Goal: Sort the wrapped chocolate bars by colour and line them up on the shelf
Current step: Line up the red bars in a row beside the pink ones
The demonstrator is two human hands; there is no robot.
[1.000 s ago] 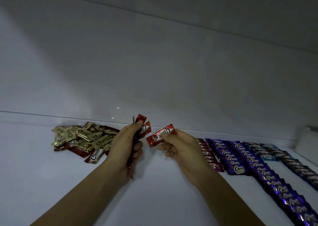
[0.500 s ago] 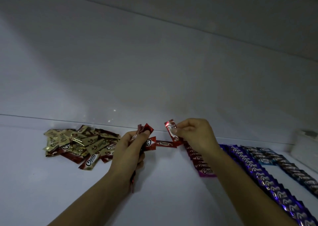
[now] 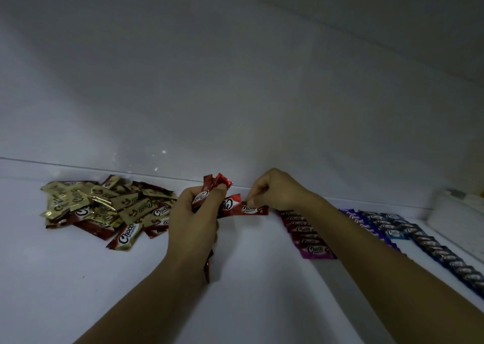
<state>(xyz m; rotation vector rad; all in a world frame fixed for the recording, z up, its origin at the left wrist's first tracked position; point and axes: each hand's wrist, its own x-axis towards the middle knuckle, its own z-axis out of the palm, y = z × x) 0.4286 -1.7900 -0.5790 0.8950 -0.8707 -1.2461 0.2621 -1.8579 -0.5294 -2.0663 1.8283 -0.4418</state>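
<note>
My left hand point(image 3: 195, 214) is shut on a bundle of red wrapped bars point(image 3: 217, 184); their ends stick out above and below the fist. My right hand point(image 3: 275, 192) pinches the top edge of a single red bar point(image 3: 254, 209). That bar lies flat on the white shelf point(image 3: 117, 291) close to the back wall, at the head of a row of dark red bars point(image 3: 298, 228). The row ends at the front in a magenta bar point(image 3: 317, 250). An unsorted pile of gold and red bars point(image 3: 104, 207) lies to the left of my left hand.
Right of the red row run a purple row point(image 3: 366, 220), a short light blue row point(image 3: 392, 232) and a long dark blue row point(image 3: 447, 257). They are partly hidden by my right forearm. A white box point(image 3: 455, 210) stands at the far right.
My right hand has carried its red bar from beside my left hand toward the back wall and lowered onto the flat bar there. The bar it held upright is out of sight.
</note>
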